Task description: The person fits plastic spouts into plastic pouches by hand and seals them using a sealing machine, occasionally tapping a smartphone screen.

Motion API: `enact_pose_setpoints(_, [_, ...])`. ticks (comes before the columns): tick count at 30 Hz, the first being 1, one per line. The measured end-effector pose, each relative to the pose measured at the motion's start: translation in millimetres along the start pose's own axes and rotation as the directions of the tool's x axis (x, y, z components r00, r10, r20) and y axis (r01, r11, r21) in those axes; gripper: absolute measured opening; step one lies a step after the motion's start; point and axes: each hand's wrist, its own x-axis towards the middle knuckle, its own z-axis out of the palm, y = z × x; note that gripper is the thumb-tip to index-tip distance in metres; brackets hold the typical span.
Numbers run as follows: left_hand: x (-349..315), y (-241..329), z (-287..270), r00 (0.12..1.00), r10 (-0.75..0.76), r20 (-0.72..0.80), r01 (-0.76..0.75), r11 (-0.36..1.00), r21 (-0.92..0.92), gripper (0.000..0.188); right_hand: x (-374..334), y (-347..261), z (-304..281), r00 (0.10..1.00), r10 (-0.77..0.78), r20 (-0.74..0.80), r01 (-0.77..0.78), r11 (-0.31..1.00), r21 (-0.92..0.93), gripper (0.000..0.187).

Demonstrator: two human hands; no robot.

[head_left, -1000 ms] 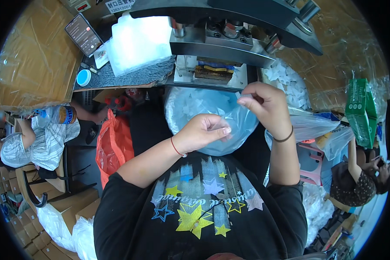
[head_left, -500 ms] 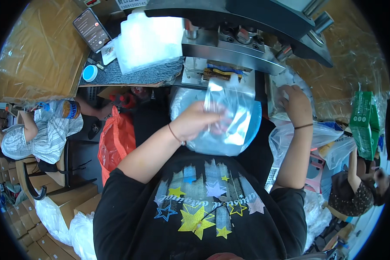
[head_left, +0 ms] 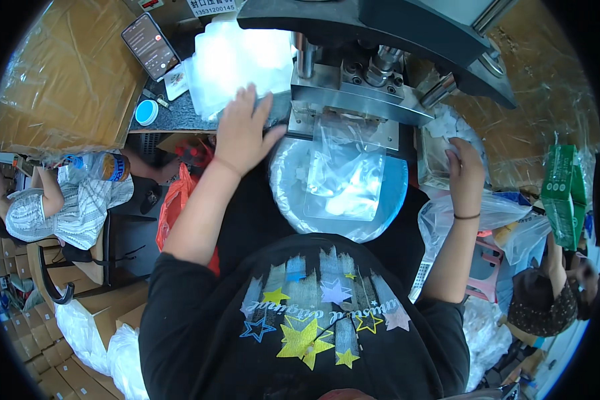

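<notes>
My left hand [head_left: 245,131] is open, its fingers spread over the near edge of a stack of whitish translucent plastic bags [head_left: 237,63]. A single clear plastic bag [head_left: 347,173] hangs from under the head of a metal press [head_left: 363,90]. Its lower part lies over a round basin [head_left: 287,183] lined with clear plastic, with a blue side. At the press's right side, my right hand [head_left: 468,172] has its fingers curled beside a clear box [head_left: 433,163]; whatever they hold, if anything, is hidden.
A phone [head_left: 151,47] and a round tub with a blue lid [head_left: 146,112] lie left of the stack. Large cartons [head_left: 63,80] flank the bench. A red bag [head_left: 173,200] hangs at the left. Two other people [head_left: 37,203] are at the sides.
My left hand has let go of the clear bag and moved up and left to the stack. The bag now hangs under the press. My right hand has shifted slightly down and right.
</notes>
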Motion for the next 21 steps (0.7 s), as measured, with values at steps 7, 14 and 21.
enact_pose_setpoints(7, [-40, 23, -18, 0.873, -0.396, 0.285, 0.392, 0.223, -0.892, 0.016, -8, -82, -3, 0.986, 0.136, 0.096, -0.161, 0.926, 0.341, 0.019])
enact_pose_setpoints(14, [-16, 90, -49, 0.882, -0.037, 0.470, 0.452, 0.349, -0.821, 0.014, 9, -140, -2, 0.983, -0.137, 0.124, 0.002, 0.677, 0.736, 0.012])
enact_pose_setpoints(21, [-23, 116, -38, 0.735, 0.344, 0.584, 0.669, -0.225, -0.708, 0.028, 25, -126, -11, 0.928, -0.365, 0.071, 0.274, 0.802, 0.531, 0.012])
